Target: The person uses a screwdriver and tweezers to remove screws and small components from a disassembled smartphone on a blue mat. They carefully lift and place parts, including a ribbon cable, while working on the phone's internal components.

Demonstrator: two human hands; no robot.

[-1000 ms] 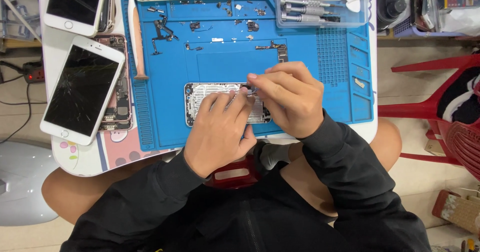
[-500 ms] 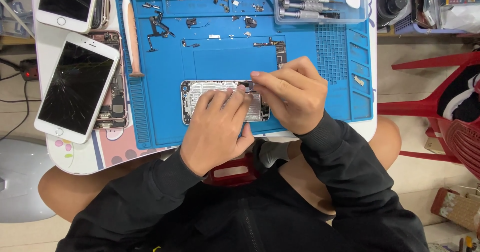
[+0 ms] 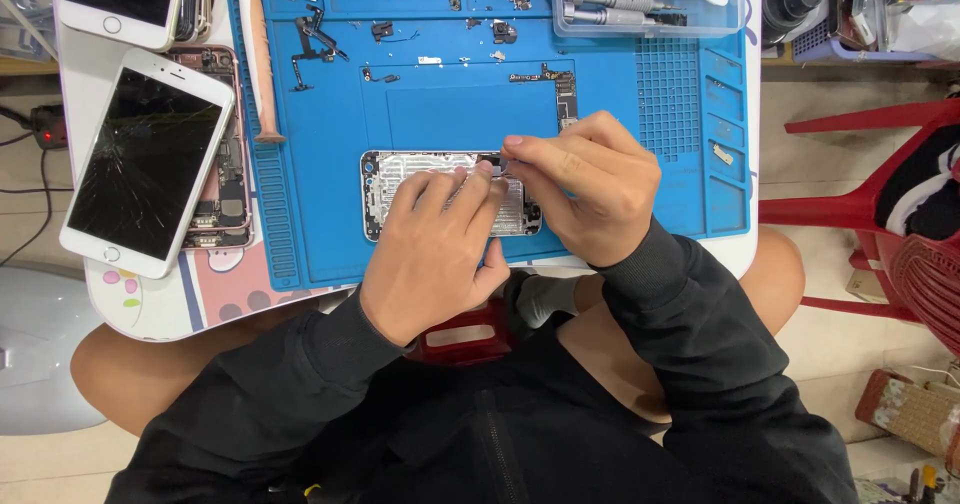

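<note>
Head view looks straight down on a blue silicone repair mat laid over a small white table. On the mat's near half lies an opened silver phone housing, stripped to its metal shell, with its long axis running left to right across the person's body.

Left hand lies flat on top of the housing, fingers stretched forward and together, pressing down on its middle and right part; it grips nothing but pins the shell in place. Right hand comes in from the right, thumb and forefinger pinched together at the housing's upper right corner. Whether something small sits in that pinch I cannot tell, since the fingertips hide it.

So the housing lies directly under the left hand and just to the left of the right hand's fingertips, and both hands meet at its right end.

Around them: a cracked white phone rests well to the left on another opened phone body, loose small parts and flex cables dot the mat's far half, and a clear tray of metal screwdrivers stands at the far right.
</note>
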